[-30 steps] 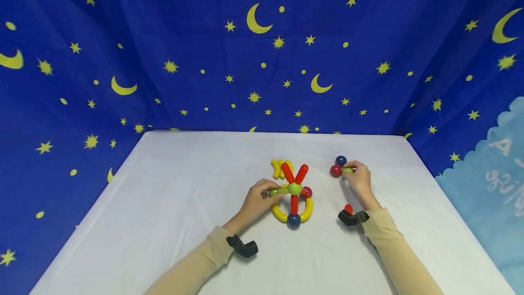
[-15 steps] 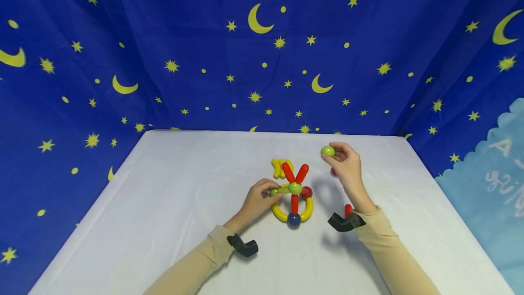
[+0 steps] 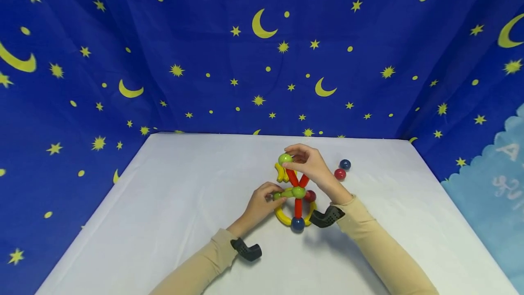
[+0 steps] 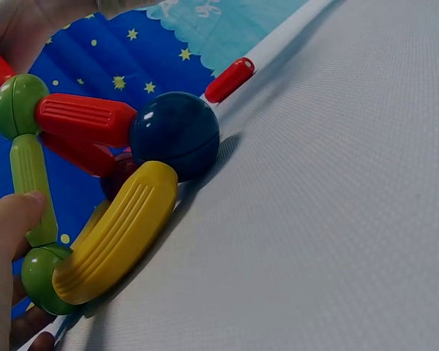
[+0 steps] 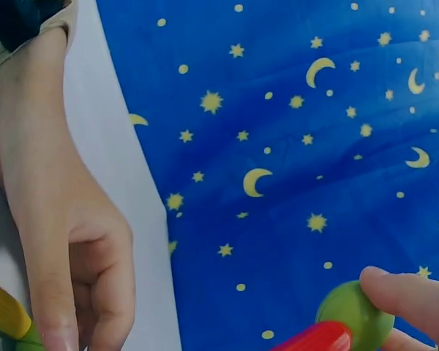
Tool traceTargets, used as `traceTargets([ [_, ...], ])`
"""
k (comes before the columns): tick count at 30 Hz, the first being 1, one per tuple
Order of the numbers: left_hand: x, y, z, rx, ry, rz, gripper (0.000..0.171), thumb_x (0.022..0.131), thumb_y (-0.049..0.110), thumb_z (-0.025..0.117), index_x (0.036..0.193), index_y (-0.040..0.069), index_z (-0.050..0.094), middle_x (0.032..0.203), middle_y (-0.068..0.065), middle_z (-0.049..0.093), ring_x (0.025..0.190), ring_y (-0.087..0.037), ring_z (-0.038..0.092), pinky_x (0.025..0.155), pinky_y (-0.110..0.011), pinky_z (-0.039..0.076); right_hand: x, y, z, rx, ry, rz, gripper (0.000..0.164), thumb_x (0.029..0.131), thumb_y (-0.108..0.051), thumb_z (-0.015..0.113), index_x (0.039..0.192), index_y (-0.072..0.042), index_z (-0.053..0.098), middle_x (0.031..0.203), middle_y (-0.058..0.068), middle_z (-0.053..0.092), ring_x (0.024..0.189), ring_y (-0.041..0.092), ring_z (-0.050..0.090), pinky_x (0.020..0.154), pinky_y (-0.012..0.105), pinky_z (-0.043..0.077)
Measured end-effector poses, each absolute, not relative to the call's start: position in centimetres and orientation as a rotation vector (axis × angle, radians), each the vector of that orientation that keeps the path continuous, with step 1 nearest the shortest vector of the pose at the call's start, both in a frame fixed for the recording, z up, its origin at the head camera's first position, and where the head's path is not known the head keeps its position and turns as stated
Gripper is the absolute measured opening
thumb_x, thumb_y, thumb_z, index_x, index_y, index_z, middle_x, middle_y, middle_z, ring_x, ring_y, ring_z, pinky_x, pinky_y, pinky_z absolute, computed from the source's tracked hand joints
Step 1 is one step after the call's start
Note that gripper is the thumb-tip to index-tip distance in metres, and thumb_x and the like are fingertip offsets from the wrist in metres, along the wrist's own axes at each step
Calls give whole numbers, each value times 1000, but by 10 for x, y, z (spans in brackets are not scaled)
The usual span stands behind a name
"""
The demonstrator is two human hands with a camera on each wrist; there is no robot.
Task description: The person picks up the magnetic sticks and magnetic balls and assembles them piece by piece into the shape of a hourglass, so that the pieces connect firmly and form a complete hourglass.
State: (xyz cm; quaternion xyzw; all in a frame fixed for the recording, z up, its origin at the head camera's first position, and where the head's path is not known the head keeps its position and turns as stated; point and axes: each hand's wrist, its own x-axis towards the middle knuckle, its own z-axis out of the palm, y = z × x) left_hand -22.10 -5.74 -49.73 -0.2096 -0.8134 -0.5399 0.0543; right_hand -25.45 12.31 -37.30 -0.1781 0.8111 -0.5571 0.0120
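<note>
A magnetic ball-and-rod frame stands on the white table. Yellow curved rods (image 4: 121,234) form its base ring, joined by a blue ball (image 3: 297,225), a red ball (image 3: 311,196) and a lower green ball (image 4: 45,278). Straight rods rise to an upper green ball (image 3: 299,192), from which two red rods (image 3: 292,177) spread upward in a V. My left hand (image 3: 259,203) holds the green rod (image 4: 31,179), thumb pressed on its side. My right hand (image 3: 313,166) pinches a loose green ball (image 5: 355,316) at the tip of the left red rod; whether they touch is unclear.
Loose blue (image 3: 345,164) and red (image 3: 340,174) balls lie to the right on the table (image 3: 204,163). Yellow curved rods (image 3: 280,172) lie behind the frame. A loose red rod (image 4: 230,80) lies at the right. A starry curtain (image 3: 229,58) hangs behind.
My right hand has lifted the green ball from beside the loose red and blue balls and carried it left, over the frame. The left hand keeps its hold on the green rod.
</note>
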Motion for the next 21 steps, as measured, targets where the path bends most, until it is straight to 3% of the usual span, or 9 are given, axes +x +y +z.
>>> traceTargets([
  [11,-221,-55,-495,-623,-2460,-1629,23,84,22,72,104,10,70,106,-2,66,96,-17,59,81,-27,47,-246,131,-374,-601,2472,-1773,42,81,-11,73,120,-4,60,118,17,64,93,14,60,86,26,51],
  [18,-226,-56,-474,-742,-2398,-1762,39,90,16,64,127,7,56,122,-11,62,112,-28,57,97,-46,46,-247,137,-376,-664,2443,-1819,41,85,-15,70,122,-3,58,120,18,62,98,10,60,89,22,50],
  [21,-232,-60,-456,-809,-2399,-1801,46,93,20,61,135,9,48,124,-12,61,115,-28,56,99,-49,45,-248,149,-379,-626,2460,-1896,36,90,-18,65,122,-2,58,118,13,64,99,9,61,88,18,50],
])
